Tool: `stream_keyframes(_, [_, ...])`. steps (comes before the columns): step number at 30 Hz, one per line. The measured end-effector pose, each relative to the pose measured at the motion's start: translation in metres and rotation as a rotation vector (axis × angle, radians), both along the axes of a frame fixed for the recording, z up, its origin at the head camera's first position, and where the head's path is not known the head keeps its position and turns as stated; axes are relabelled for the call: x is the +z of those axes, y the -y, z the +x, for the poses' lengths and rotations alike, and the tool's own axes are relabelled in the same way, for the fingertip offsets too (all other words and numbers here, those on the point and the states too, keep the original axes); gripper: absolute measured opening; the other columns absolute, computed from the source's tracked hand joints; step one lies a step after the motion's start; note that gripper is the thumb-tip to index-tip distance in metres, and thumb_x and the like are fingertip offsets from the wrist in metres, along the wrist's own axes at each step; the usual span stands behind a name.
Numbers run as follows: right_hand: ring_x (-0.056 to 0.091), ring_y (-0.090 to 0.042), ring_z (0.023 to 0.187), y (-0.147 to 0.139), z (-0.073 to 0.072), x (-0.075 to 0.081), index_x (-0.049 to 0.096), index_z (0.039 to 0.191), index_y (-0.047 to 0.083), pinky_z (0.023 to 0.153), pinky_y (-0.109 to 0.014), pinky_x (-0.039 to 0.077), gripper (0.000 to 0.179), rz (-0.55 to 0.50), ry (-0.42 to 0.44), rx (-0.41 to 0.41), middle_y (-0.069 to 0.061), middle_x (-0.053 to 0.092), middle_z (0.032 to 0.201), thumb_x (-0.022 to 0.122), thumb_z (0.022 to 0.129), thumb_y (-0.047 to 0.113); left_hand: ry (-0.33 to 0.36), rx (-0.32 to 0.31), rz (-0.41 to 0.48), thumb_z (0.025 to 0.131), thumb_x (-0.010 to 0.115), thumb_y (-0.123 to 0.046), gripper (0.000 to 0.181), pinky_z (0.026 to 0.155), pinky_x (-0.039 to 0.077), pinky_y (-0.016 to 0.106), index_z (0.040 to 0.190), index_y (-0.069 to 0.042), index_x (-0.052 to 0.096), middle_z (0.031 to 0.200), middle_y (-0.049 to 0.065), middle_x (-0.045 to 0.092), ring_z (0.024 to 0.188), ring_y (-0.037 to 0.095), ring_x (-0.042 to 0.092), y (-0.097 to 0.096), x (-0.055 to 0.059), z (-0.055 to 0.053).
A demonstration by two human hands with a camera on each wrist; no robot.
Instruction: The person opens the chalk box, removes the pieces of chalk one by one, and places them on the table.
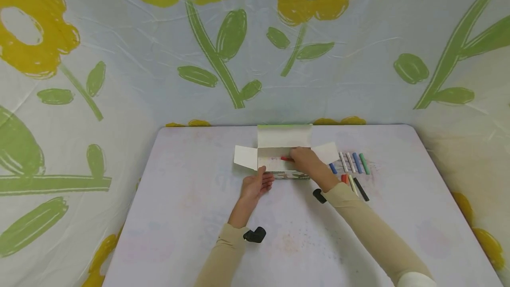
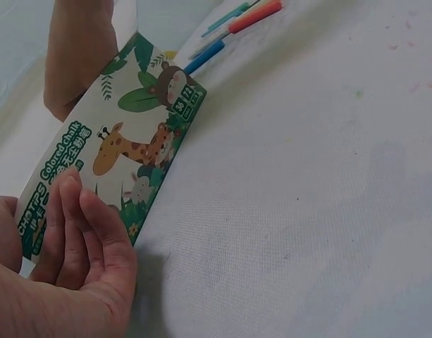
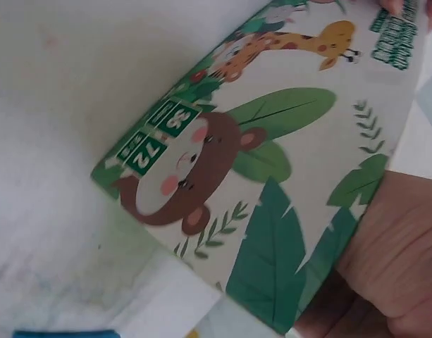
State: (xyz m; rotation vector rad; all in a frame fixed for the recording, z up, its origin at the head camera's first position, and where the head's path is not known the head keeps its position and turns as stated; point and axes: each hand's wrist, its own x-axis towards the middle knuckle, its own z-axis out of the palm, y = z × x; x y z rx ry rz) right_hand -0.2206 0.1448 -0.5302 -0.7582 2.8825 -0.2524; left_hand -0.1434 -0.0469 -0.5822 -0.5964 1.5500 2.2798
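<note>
An open cardboard chalk box (image 1: pixel 288 175), printed with animals and leaves, stands on the table with its lid raised at the back and side flaps spread. My left hand (image 1: pixel 253 186) holds its front left corner, thumb at the rim and fingers along the front panel; in the left wrist view those fingers (image 2: pixel 75 246) overlap the printed lettering. My right hand (image 1: pixel 307 160) reaches into the box's right part, pinching a red chalk stick (image 1: pixel 285 159) that points left. In the right wrist view the box's front (image 3: pixel 265 148) hides the right fingertips.
To the box's right lie several chalk sticks: white (image 1: pixel 343 162), blue (image 1: pixel 357 163) and green (image 1: pixel 364 164) behind, orange-red (image 1: pixel 344 179), pale yellow (image 1: pixel 353 184) and black (image 1: pixel 361 189) nearer. Another blue stick (image 1: pixel 332 168) is by the right flap (image 1: pixel 326 152). A flower-printed cloth (image 1: pixel 350 65) hangs behind the table.
</note>
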Motion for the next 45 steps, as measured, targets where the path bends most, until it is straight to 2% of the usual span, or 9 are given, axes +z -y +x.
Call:
stream_keyframes(3, [0.067, -0.030, 0.072, 0.000, -0.001, -0.004, 0.068, 0.085, 0.000, 0.064, -0.043, 0.057, 0.009, 0.072, -0.104, 0.056, -0.015, 0.066, 0.078, 0.074, 0.092, 0.000, 0.000, 0.003, 0.009, 0.103, 0.062, -0.035, 0.045, 0.067, 0.056, 0.020, 0.103, 0.008, 0.073, 0.086, 0.007, 0.076, 0.072, 0.009, 0.068, -0.001, -0.001, 0.000])
stream_keyframes(8, [0.064, -0.031, 0.066, -0.002, -0.004, -0.010, 0.066, 0.077, 0.004, 0.059, -0.043, 0.056, 0.017, 0.119, -0.229, 0.121, -0.013, 0.063, 0.071, 0.076, 0.089, -0.002, 0.002, 0.009, 0.014, 0.103, 0.063, -0.036, 0.047, 0.068, 0.056, 0.020, 0.106, 0.011, 0.072, 0.085, 0.007, 0.075, 0.072, 0.009, 0.068, -0.001, 0.000, 0.000])
stream_keyframes(18, [0.063, -0.028, 0.063, -0.005, -0.005, -0.009, 0.064, 0.073, 0.005, 0.056, -0.041, 0.055, 0.020, 0.147, -0.242, 0.138, -0.011, 0.063, 0.070, 0.077, 0.087, -0.003, 0.010, 0.019, 0.016, 0.102, 0.064, -0.037, 0.051, 0.067, 0.055, 0.020, 0.110, 0.012, 0.070, 0.083, 0.005, 0.075, 0.071, 0.008, 0.067, -0.002, -0.001, -0.001])
stream_keyframes(23, [0.058, -0.023, 0.058, -0.010, -0.004, -0.005, 0.060, 0.069, 0.007, 0.054, -0.038, 0.051, 0.027, 0.100, -0.185, 0.118, -0.009, 0.061, 0.065, 0.078, 0.088, -0.002, 0.015, 0.031, 0.034, 0.102, 0.064, -0.036, 0.049, 0.066, 0.055, 0.019, 0.108, 0.012, 0.071, 0.082, 0.005, 0.074, 0.070, 0.007, 0.067, -0.004, -0.002, -0.002])
stream_keyframes(28, [0.046, -0.016, 0.060, -0.013, -0.002, 0.005, 0.058, 0.073, 0.007, 0.058, -0.033, 0.042, 0.026, 0.018, -0.004, 0.093, -0.003, 0.053, 0.065, 0.077, 0.091, 0.002, 0.012, 0.033, 0.036, 0.102, 0.064, -0.036, 0.049, 0.067, 0.054, 0.020, 0.107, 0.012, 0.071, 0.083, 0.006, 0.074, 0.071, 0.008, 0.067, -0.004, -0.002, -0.001])
stream_keyframes(32, [0.043, -0.016, 0.065, -0.018, -0.001, 0.011, 0.063, 0.076, 0.004, 0.061, -0.032, 0.039, 0.020, -0.090, 0.105, 0.119, -0.002, 0.053, 0.069, 0.075, 0.092, 0.001, 0.015, 0.036, 0.034, 0.102, 0.064, -0.036, 0.048, 0.069, 0.055, 0.020, 0.108, 0.012, 0.071, 0.084, 0.006, 0.075, 0.072, 0.009, 0.067, -0.003, -0.001, -0.001])
stream_keyframes(36, [0.055, -0.020, 0.074, -0.026, 0.002, 0.016, 0.070, 0.089, 0.001, 0.069, -0.037, 0.050, 0.006, -0.183, 0.150, 0.136, -0.006, 0.063, 0.083, 0.074, 0.092, -0.001, 0.013, 0.030, 0.034, 0.102, 0.065, -0.036, 0.049, 0.070, 0.055, 0.021, 0.109, 0.012, 0.070, 0.086, 0.007, 0.075, 0.074, 0.009, 0.067, -0.003, -0.002, 0.000])
stream_keyframes(39, [0.063, -0.023, 0.084, -0.033, 0.003, 0.019, 0.070, 0.101, 0.000, 0.077, -0.040, 0.056, 0.010, -0.262, 0.196, 0.120, -0.008, 0.066, 0.094, 0.074, 0.092, -0.001, 0.011, 0.027, 0.035, 0.102, 0.065, -0.036, 0.049, 0.070, 0.055, 0.021, 0.109, 0.012, 0.071, 0.087, 0.007, 0.075, 0.074, 0.009, 0.067, -0.004, -0.001, 0.000])
stream_keyframes(45, [0.066, -0.020, 0.083, -0.049, 0.005, 0.023, 0.068, 0.106, -0.003, 0.074, -0.037, 0.058, 0.014, -0.484, 0.210, 0.095, -0.006, 0.069, 0.091, 0.074, 0.093, 0.000, 0.008, 0.021, 0.033, 0.102, 0.064, -0.036, 0.047, 0.069, 0.055, 0.021, 0.106, 0.011, 0.071, 0.084, 0.006, 0.074, 0.072, 0.009, 0.067, -0.003, 0.001, 0.001])
